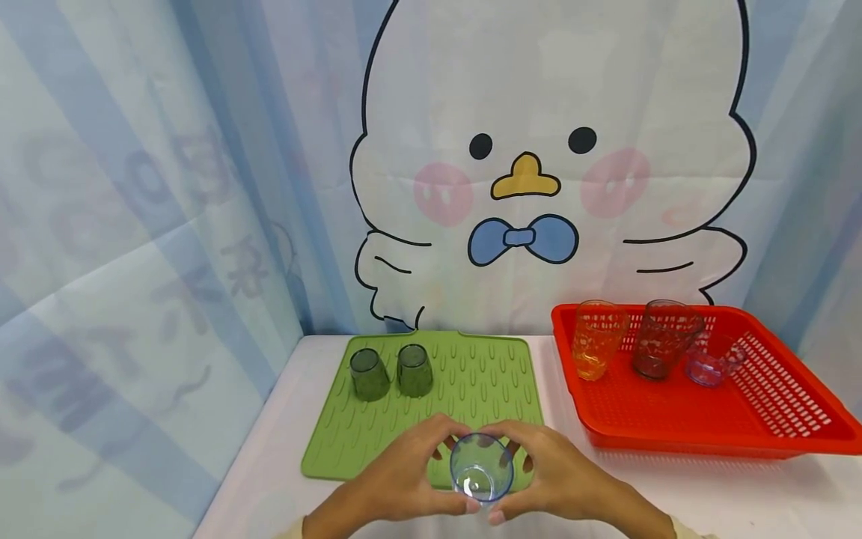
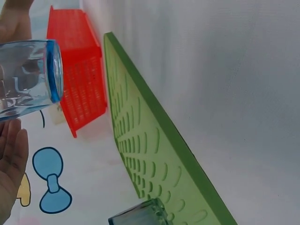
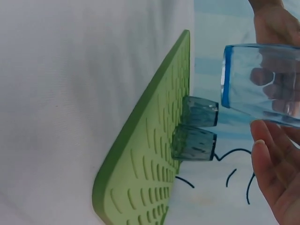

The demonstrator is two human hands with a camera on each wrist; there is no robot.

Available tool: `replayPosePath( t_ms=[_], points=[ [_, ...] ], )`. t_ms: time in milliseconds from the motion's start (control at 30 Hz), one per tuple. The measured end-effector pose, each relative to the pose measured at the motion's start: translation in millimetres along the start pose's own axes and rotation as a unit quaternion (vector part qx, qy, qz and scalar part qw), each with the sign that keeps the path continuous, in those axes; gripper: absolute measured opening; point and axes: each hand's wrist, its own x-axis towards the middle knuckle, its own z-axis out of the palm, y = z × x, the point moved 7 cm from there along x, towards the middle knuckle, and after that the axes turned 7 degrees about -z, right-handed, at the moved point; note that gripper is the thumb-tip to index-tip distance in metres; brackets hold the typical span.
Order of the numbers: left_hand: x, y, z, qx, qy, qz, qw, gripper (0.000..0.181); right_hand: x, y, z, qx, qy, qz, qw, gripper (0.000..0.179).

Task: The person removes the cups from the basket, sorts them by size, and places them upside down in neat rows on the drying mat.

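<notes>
A clear glass (image 1: 481, 471) with a blue tint is held above the front edge of the green drying mat (image 1: 471, 412). It stands upright, its thick blue base facing down in the left wrist view. My left hand (image 1: 397, 468) grips it from the left, thumb in front and fingers behind. From the other side my right hand (image 1: 566, 471) curves round it in the same way. Two dark tumblers, one on the left (image 1: 370, 376) and one on the right (image 1: 414, 372), sit upside down on the mat's back left part.
A red plastic basket (image 1: 660, 430) stands at the right of the mat. Inside are an orange glass (image 1: 595, 340), a dark-looking glass (image 1: 660, 340) and a small purple-tinted cup (image 1: 707, 367). Behind the white table (image 1: 263, 464) hangs a curtain (image 1: 539, 292) with a cartoon bird.
</notes>
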Motion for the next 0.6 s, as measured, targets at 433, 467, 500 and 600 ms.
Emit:
replayPosePath(
  t_ms=[433, 467, 500, 600],
  points=[
    [-0.1, 13.1, -18.4, -0.001, 0.048, 0.037, 0.9982, 0.064, 3.6, 21.2, 22.6, 0.116, -0.032, -0.016, 0.9926, 0.076],
    [0.3, 14.3, -19.7, -0.004, 0.049, 0.042, 0.9979, 0.064, 4.6, 22.1, 25.3, 0.126, -0.035, -0.018, 0.9913, 0.076],
    [0.8, 15.4, -20.7, -0.007, 0.052, 0.046, 0.9976, 0.063, 5.5, 23.0, 27.9, 0.136, -0.038, -0.019, 0.9898, 0.076],
    [1.9, 17.7, -22.1, -0.013, 0.054, 0.052, 0.9971, 0.062, 8.3, 24.7, 33.5, 0.165, -0.04, -0.023, 0.9852, 0.074]
  ],
)
